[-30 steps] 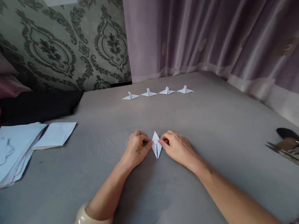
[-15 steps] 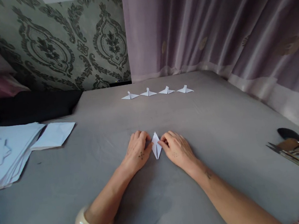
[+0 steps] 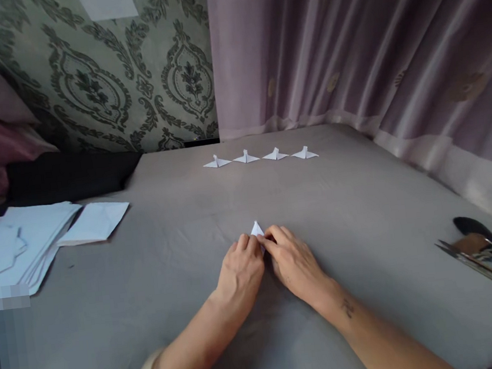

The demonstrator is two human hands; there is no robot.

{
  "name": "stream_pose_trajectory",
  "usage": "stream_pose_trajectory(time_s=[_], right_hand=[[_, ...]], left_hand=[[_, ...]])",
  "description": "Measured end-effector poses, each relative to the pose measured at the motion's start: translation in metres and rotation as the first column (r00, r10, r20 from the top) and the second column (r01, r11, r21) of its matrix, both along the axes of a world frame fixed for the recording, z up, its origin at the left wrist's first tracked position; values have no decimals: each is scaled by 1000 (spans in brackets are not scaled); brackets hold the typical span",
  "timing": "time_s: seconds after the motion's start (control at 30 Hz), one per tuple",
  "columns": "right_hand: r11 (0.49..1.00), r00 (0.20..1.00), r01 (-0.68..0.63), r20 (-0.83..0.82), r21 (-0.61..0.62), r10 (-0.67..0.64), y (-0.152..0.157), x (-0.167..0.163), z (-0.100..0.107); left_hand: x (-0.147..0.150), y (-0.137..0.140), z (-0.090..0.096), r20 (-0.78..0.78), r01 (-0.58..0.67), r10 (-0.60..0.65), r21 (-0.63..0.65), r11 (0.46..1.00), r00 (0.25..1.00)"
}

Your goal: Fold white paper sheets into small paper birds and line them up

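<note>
A small white folded paper (image 3: 256, 229), pointed tip showing, lies nearer the wearer than the row of four paper birds (image 3: 276, 154); gray surface (image 3: 265, 197) stretches between, ending just behind the row. The right hand (image 3: 293, 257) pinches the paper; the left hand (image 3: 241, 269) covers its lower part, grip hidden. Earlier, its whole diamond shape showed.

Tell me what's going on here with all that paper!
A person is working on a small folded white paper with both bare hands. The left hand and right hand meet over it, hiding its lower part; its pointed tip shows. Four folded paper shapes stand in a row beyond, and white sheets lie on the left.
</note>
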State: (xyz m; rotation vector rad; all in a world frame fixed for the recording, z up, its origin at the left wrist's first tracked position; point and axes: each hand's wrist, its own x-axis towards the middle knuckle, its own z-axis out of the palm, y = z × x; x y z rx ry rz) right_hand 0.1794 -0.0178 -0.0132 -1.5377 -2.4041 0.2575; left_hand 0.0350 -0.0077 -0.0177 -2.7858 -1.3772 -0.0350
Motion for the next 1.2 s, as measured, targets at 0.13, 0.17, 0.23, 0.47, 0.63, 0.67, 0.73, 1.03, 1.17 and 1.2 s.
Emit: stream_pose_trajectory(time_s=[0.13,0.17,0.23,0.47,0.63,0.67,0.73,1.03,1.17,1.2], right_hand=[[1000,999,2,53,17,-3,0,0,2],[1000,998,2,62,19,-4,0,1,3],[1000,996,5,86,22,-7,-1,2,5],[999,971,30,239,23,-34,-8,0,10],[999,971,31,235,34,-38,-11,1,8],[999,973,30,226,41,-38,-10,2,8],[998,979,35,197,52,-44,-9,4,7],[978,946,210,-248,-14,-207,10,12,-9],[978,933,208,-296,-17,-204,11,9,-13],[981,936,195,-296,-10,-189,11,9,-13]], left_hand=[[1,-4,-3,-11,-22,23,35,999,1000],[0,-4,-3,-6,-30,31,41,999,1000],[-2,-4,-2,5,-44,43,39,998,999],[-4,-4,0,32,-84,85,-29,996,996],[-7,-4,0,142,-109,117,-67,992,983],[-8,-4,0,171,-116,128,-78,990,977],[-11,0,1,240,-139,163,-114,984,957],[-30,29,5,565,-289,568,-510,811,598],[-26,27,0,629,-213,476,-449,868,614],[-25,26,-3,638,-202,464,-441,874,615]])
